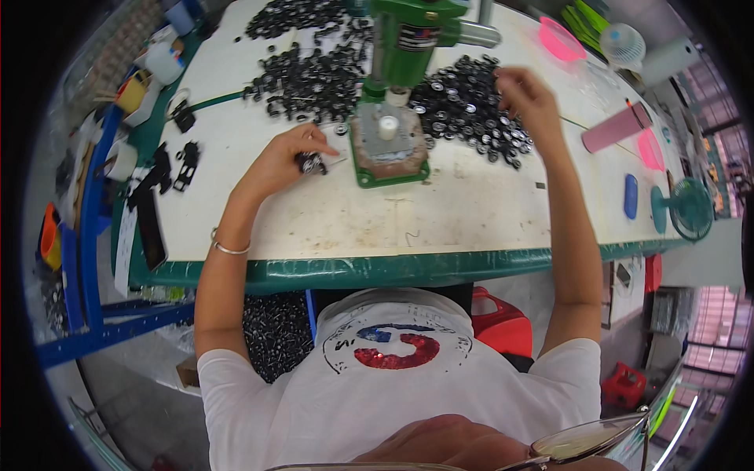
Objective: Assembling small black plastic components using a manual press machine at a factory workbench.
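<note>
At the left of the green hand press [404,47], my left hand [287,157] is closed around small black wheels [311,163]; a thin metal pin sticks out beside them. The press base [389,145] stands just right of these fingers, with a round white piece [388,127] on its plate. Over the right edge of a pile of black wheels with silvery centres [471,110], my right hand [528,98] is raised with bent fingers. Motion blurs its fingertips, so whether they hold anything cannot be made out.
More black wheels [306,78] lie heaped behind and left of the press. Toward the right are a pink tumbler [616,128], a blue case [631,196] and a small green fan [691,209]. A dark phone-like slab [151,228] and black parts [186,166] lie at the left edge.
</note>
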The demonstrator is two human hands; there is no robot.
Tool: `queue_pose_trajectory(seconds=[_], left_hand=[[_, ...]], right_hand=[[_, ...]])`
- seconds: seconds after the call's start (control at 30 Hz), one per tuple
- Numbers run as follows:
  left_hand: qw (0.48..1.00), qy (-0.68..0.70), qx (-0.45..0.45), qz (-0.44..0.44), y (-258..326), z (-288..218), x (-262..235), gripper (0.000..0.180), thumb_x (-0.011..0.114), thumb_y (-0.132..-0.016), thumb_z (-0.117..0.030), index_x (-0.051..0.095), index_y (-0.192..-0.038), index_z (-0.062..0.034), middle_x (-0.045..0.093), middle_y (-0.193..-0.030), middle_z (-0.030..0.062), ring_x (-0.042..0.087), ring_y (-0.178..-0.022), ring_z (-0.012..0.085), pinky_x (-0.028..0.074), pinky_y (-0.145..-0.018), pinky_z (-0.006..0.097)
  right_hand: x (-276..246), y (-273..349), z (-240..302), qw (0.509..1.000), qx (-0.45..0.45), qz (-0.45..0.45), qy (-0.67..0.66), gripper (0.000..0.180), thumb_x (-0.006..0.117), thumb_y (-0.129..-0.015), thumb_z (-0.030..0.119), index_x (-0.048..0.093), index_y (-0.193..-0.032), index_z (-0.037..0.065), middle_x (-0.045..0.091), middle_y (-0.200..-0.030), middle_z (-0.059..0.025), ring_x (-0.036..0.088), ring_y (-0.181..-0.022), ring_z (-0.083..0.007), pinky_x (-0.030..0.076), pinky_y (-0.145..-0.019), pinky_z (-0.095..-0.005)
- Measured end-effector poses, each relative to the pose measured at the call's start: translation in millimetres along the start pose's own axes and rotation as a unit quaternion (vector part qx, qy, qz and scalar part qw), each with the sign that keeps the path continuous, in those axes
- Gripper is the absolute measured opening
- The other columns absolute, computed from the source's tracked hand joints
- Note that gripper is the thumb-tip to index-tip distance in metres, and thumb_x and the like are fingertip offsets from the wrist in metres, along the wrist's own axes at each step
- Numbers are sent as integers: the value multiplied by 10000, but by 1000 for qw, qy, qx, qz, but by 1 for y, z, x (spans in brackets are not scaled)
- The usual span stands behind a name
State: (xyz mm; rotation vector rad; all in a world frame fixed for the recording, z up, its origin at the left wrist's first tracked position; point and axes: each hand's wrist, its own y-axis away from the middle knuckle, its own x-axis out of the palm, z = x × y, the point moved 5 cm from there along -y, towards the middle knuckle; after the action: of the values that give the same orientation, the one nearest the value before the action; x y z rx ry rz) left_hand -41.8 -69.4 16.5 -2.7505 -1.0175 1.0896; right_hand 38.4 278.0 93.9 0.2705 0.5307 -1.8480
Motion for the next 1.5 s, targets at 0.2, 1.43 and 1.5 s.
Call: queue_pose_trajectory(seconds=[0.2,1.43,1.5], left_hand=[[992,-6,-90,92,-7,-7,10,447,571,-580,218,713,-938,-8,589,-872,55,568,-847,180,450,-770,275],[999,-10,25,-36,7,-10,31,87,655,-775,13,646,-861,4,618,-788,68,542,-654,142,452,-610,246],[932,265,-221,-111,1,4,22,57,673,-816,-34,642,-864,-27,630,-755,55,491,-573,71,365,-488,202]], right_hand=[[21,66,-50,964,-64,76,247,113,630,-842,99,624,-947,56,604,-928,-69,596,-768,-229,488,-692,-333],[94,23,-16,989,-23,62,-135,349,642,-876,118,584,-1215,60,600,-999,-4,567,-814,-80,476,-745,-239],[74,20,-20,986,10,16,-163,308,611,-907,144,597,-1202,57,621,-940,1,578,-780,-75,472,-707,-223]])
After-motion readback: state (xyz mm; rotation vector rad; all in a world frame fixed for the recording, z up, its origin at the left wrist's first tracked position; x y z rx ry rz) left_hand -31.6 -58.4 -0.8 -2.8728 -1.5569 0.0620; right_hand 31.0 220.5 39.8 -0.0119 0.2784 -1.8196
